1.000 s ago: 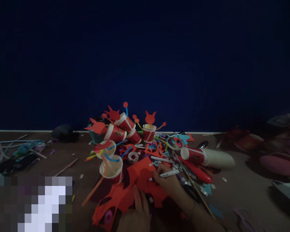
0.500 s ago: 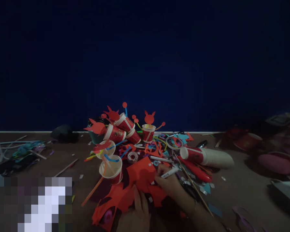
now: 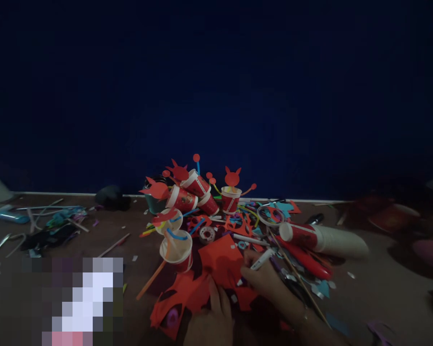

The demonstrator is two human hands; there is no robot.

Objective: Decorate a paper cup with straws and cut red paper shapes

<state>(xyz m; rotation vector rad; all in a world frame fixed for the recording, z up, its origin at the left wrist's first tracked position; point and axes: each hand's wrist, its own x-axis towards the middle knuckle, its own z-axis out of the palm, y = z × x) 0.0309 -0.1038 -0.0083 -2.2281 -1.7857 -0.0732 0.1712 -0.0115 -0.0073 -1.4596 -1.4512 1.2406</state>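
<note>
My right hand [image 3: 265, 283] is closed round a white marker pen [image 3: 261, 260], its tip down on a sheet of red paper [image 3: 220, 257]. My left hand [image 3: 212, 319] lies at the bottom edge with fingers stretched flat, pressing on the red paper cut-outs [image 3: 180, 300]. Just beyond the paper stand and lie several red and white paper cups [image 3: 182, 250] with straws and red paper ears. A small tape roll [image 3: 207, 234] lies behind the sheet.
A long stack of paper cups [image 3: 324, 239] lies on its side at right, with sticks and coloured scraps around it. Straws and tools [image 3: 50, 223] are scattered at left on the brown floor. A dark blue wall [image 3: 216, 96] rises behind. A pixelated patch covers the lower left.
The view has shifted, so everything sits slightly right and lower. My right hand has tilted the marker more upright over the red paper. My left hand stays pressed on the paper.
</note>
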